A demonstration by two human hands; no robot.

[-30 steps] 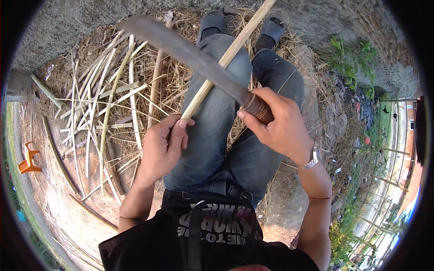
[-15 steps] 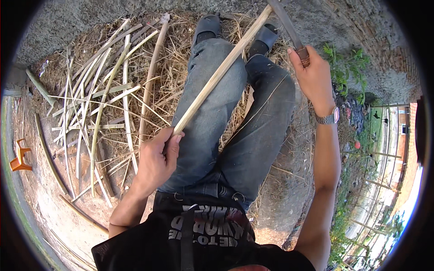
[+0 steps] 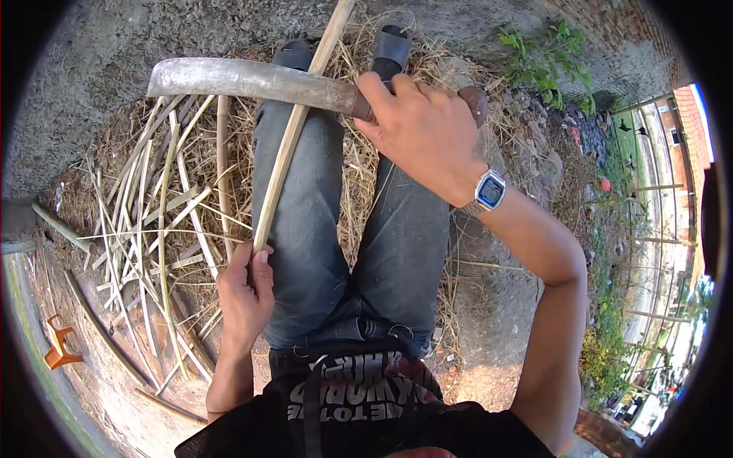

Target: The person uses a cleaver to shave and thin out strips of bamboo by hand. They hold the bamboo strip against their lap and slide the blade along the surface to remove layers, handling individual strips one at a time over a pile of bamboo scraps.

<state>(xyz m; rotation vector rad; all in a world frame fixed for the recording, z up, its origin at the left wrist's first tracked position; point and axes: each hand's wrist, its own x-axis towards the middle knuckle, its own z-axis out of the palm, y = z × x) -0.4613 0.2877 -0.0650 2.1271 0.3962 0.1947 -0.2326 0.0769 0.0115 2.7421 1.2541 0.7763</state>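
Observation:
My left hand (image 3: 244,296) is closed round the near end of a pale split bamboo strip (image 3: 285,156), which slants up and away past my left knee. In my right hand (image 3: 431,130) is the dark handle of a machete (image 3: 252,82), its long, slightly curved grey blade pointing left. The blade crosses the strip in view above my left shin; whether the edge touches it, I cannot tell. My fingers hide part of the handle, and its rounded end shows beyond them.
Many split bamboo strips (image 3: 141,221) lie in a loose heap on straw at the left. Longer poles (image 3: 103,328) rest nearer, beside an orange plastic chair (image 3: 61,343). A rough grey wall (image 3: 99,46) stands beyond my feet, with a green plant (image 3: 553,69) at its right.
My right hand has swung leftward and turned, bringing the machete blade from pointing away to lying across the strip. The strip now stands steeper, and my left hand has shifted slightly left and nearer.

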